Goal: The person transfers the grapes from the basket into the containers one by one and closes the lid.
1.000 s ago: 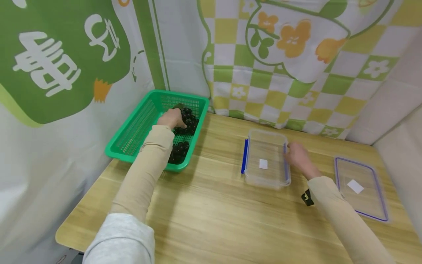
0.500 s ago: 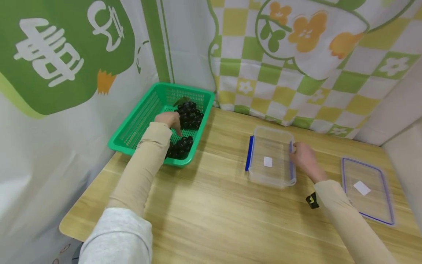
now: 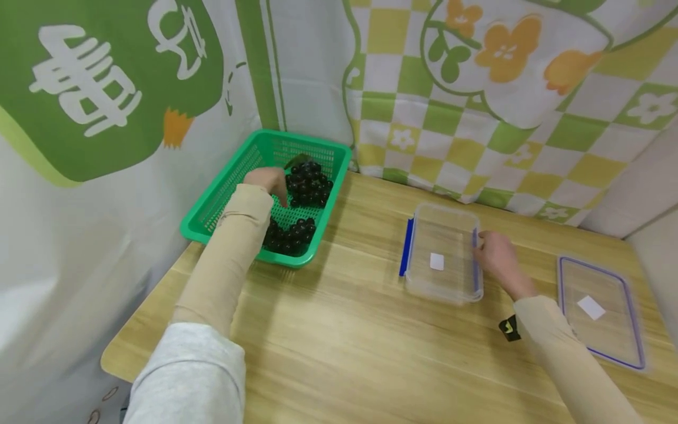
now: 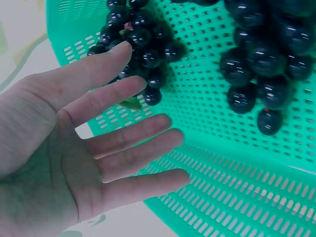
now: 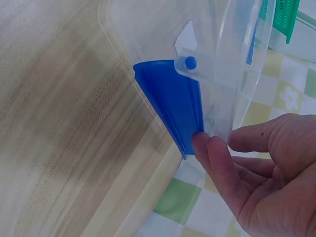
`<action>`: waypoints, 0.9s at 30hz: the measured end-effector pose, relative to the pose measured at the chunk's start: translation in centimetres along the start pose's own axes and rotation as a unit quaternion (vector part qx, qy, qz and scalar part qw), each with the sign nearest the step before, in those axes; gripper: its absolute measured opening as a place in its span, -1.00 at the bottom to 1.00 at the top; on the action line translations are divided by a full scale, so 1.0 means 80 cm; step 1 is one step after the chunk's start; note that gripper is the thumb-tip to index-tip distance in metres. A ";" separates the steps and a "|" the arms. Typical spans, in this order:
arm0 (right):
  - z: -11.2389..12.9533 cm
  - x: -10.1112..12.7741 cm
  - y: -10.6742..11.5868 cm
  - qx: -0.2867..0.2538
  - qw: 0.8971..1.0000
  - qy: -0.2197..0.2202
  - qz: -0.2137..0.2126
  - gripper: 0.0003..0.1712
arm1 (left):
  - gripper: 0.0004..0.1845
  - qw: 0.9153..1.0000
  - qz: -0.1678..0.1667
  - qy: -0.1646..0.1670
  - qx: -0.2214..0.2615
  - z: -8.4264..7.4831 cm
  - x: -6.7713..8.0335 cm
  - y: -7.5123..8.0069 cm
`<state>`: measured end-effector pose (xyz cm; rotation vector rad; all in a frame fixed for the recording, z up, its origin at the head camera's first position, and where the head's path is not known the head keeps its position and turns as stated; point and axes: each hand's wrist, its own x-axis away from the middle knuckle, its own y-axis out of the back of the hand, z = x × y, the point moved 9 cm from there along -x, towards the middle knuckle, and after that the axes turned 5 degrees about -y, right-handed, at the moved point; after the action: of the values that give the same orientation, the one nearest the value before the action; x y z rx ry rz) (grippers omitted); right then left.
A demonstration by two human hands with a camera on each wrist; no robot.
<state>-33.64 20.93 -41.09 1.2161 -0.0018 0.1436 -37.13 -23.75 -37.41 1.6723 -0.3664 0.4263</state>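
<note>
My left hand (image 3: 269, 181) hovers inside the green plastic basket (image 3: 212, 221). Its fingers are spread and straight with nothing in them, as the left wrist view (image 4: 123, 128) shows. Two bunches of dark grapes lie in the basket: one bunch (image 3: 308, 185) at the far right with a green leaf, the other bunch (image 3: 290, 237) at the near side. At the right, my right hand (image 3: 500, 259) pinches the side of a clear plastic food container (image 3: 442, 280). Thumb and fingertips meet at its edge by the blue latch flap (image 5: 173, 98).
A clear lid (image 3: 598, 282) with a blue seal lies right of the container. Near my right forearm is a small black item (image 3: 509, 328). Patterned cloth (image 3: 424, 118) hangs behind the wooden table (image 3: 349, 347).
My left hand has drawn back leftward from the far grape bunch, leaving both bunches in the basket. My right hand stays at the container. The head view has shifted slightly.
</note>
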 end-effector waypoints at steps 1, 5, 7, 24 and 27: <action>-0.001 0.000 0.000 0.001 1.000 -0.001 0.000 -0.48 | -0.49 1.000 -0.002 -0.001 0.004 -0.002 -0.004 0.002; -0.002 -0.001 -0.001 0.000 1.000 -0.005 -0.001 -0.48 | -0.56 0.999 -0.013 -0.003 0.031 -0.009 -0.022 0.004; -0.003 -0.002 -0.001 0.000 1.000 -0.006 -0.004 -0.48 | -0.59 0.999 -0.016 -0.006 0.047 -0.012 -0.030 0.005; -0.013 0.000 0.000 -0.015 1.000 -0.009 -0.020 -0.47 | -0.78 0.992 -0.084 -0.042 0.084 -0.035 -0.079 0.014; -0.013 0.001 0.001 -0.016 1.000 -0.006 -0.026 -0.48 | -0.68 0.992 -0.084 -0.047 0.084 -0.037 -0.084 0.012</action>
<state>-33.67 21.89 -41.40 1.1836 0.0163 0.0903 -43.74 -21.00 -39.41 1.8761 -0.2608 0.2585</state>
